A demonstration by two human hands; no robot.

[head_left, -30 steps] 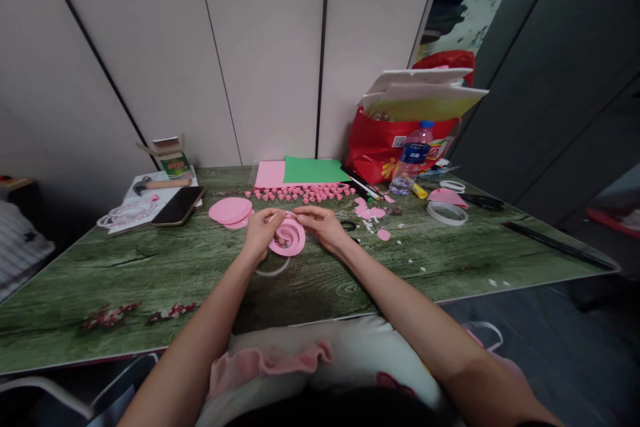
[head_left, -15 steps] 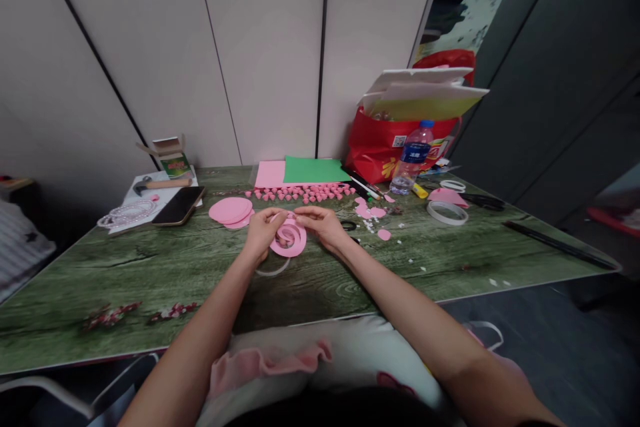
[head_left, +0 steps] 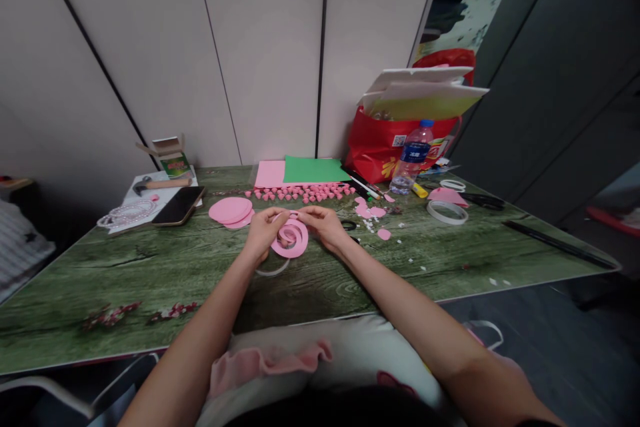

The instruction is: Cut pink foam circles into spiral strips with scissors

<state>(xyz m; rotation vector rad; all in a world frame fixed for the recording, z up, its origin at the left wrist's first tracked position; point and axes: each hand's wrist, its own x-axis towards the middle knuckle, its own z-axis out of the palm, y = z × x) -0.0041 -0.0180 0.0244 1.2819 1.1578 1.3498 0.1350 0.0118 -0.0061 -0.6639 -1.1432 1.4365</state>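
Note:
A pink paper spiral (head_left: 299,245) hangs from the fingertips of both hands, above the table near its middle. My left hand (head_left: 264,232) pinches its upper left edge between thumb and fingers. My right hand (head_left: 324,225) is closed in a pinch at the upper right of the spiral, fingertips close to the left ones. Under the spiral, part of a white tape ring (head_left: 274,272) shows on the table. Left of my left hand lie pink paper circles (head_left: 229,210). A row of small pink paper pieces (head_left: 313,193) lies beyond both hands.
Pink and green sheets (head_left: 318,169) lie at the back. On the left are a phone (head_left: 179,205), hammer (head_left: 167,183) and beads (head_left: 127,213). To the right stand a bottle (head_left: 413,159) and red bag (head_left: 367,147), with a tape roll (head_left: 447,212) and paper scraps nearer.
The pink spiral has shifted slightly to the right and its coils have turned a little. My right fingertips have moved slightly closer to my left ones.

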